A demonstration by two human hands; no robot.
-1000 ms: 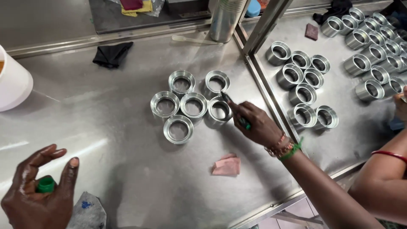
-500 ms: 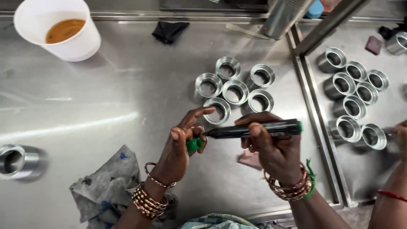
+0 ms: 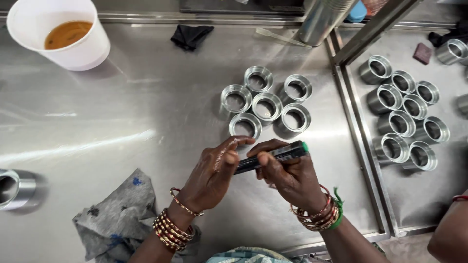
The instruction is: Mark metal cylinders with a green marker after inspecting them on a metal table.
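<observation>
Surface: brushed steel table [image 3: 122, 126], shiny, light glare streaks on the left. A metal post [image 3: 324, 19] stands at the far edge. To the right a separate steel tray [image 3: 390, 214] with a raised rim, butted against the table.

Counts:
- 5 metal rings [image 3: 265, 104] clustered mid-table, just far of the hands, touching or nearly so.
- 7 more rings on the tray [image 3: 404, 117] in a tight group, plus 1 [image 3: 451, 51] at far right beside a small brown block [image 3: 422, 52]; others may be cut off by the frame.
- 1 ring-like part [image 3: 14, 187] at the left edge, half out of view.
- 1 white cup [image 3: 63, 31] with brown liquid, far left.
- 1 black cloth [image 3: 191, 35] far centre, 1 grey rag [image 3: 122, 219] near left.

Hands: left hand [image 3: 214, 173] curled, fingertips pinching the left end of a black marker [image 3: 270, 157]. Right hand [image 3: 290, 178] wrapped round the marker body, thumb on top. Marker lies roughly level, green end pointing right, held above the table, near the closest ring. Bangles on both wrists.

Another person's arm [image 3: 451, 229] shows at the near right corner.
</observation>
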